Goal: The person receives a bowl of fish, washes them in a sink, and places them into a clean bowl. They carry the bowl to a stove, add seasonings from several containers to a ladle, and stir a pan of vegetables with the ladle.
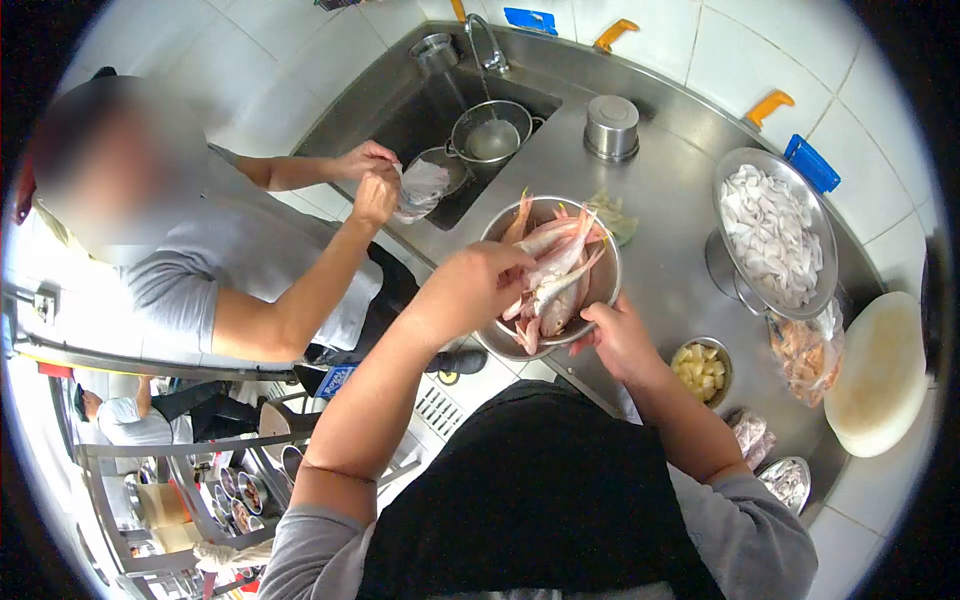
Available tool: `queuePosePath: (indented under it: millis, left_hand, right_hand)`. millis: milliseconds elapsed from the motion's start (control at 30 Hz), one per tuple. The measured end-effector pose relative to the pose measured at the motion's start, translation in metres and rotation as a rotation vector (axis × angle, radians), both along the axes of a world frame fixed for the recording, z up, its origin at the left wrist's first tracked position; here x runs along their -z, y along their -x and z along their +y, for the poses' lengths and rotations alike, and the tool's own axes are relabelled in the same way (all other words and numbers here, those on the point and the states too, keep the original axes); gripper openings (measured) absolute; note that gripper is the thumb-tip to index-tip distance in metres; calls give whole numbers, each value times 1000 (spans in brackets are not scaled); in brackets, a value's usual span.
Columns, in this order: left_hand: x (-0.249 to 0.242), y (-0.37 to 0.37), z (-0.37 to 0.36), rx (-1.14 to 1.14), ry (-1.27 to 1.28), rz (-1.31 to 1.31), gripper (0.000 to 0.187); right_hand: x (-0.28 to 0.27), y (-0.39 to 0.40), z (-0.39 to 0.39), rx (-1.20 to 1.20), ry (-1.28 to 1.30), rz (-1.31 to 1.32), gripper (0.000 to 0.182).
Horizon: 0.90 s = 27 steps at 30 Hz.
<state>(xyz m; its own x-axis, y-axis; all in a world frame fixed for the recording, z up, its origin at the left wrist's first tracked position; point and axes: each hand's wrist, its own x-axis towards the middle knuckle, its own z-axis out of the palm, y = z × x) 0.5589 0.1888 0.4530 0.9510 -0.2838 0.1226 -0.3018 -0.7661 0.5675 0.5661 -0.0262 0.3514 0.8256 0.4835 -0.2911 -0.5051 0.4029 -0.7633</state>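
Note:
A round steel bowl [612, 262] holds several pinkish whole fish [560, 262], their tails pointing up past the rim. My right hand [618, 345] grips the bowl's near right rim, thumb on the edge and fingers underneath. From the left, my left hand [475, 290] reaches over the bowl, its fingers closed around a fish at the pile's left side. The fingertips are partly hidden against the fish. The bowl is at the counter's front edge, beside the sink.
A co-worker [250, 240] at the left holds a whitish plastic bag [422, 190] over the sink [400, 120], where a strainer [492, 130] sits under the running tap [490, 50]. Rightward are a colander [735, 200] of white pieces, yellow chunks [698, 372], a bagged food [805, 350] and a white board [880, 375].

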Motion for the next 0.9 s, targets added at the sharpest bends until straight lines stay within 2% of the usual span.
queuePosePath:
  millis: [267,433,500,533,600,633,700,733,767,833,867,900]
  left_hand:
    - [-13,-19,4,9,-32,182,18]
    - [-7,-23,9,-30,-13,201,17]
    - [-7,-22,7,-138,13,396,22]
    - [-6,-20,5,-137,12,397,22]
    - [-2,-17,-1,173,-149,-229,30]
    - [0,-17,-1,172,-149,-227,30]
    - [7,-17,3,409,-338,-298,33]
    - [9,-16,8,455,-357,-249,34]
    - [10,-16,12,453,-359,-248,34]
    - [12,-16,17,300,-114,-156,28]
    - [13,-14,20,300,-117,-156,28]
    - [14,-13,23,180,0,-97,25]
  right_hand:
    - [-2,1,-3,-58,-1,52,43]
    - [-9,0,-1,-82,13,38,51]
    - [-8,0,0,-75,22,36,53]
    - [-8,0,0,-68,33,34,54]
    - [-10,0,1,-82,43,22,51]
    - [-10,-1,1,-96,54,8,48]
    - [-8,-2,2,-113,64,4,48]
    - [-7,-2,3,-129,76,-2,48]
    - [-6,-2,4,-131,74,-2,48]
    - [-6,-1,6,-134,102,42,49]
    - [-6,-1,6,-134,100,41,49]
    - [-5,-1,6,-143,89,63,48]
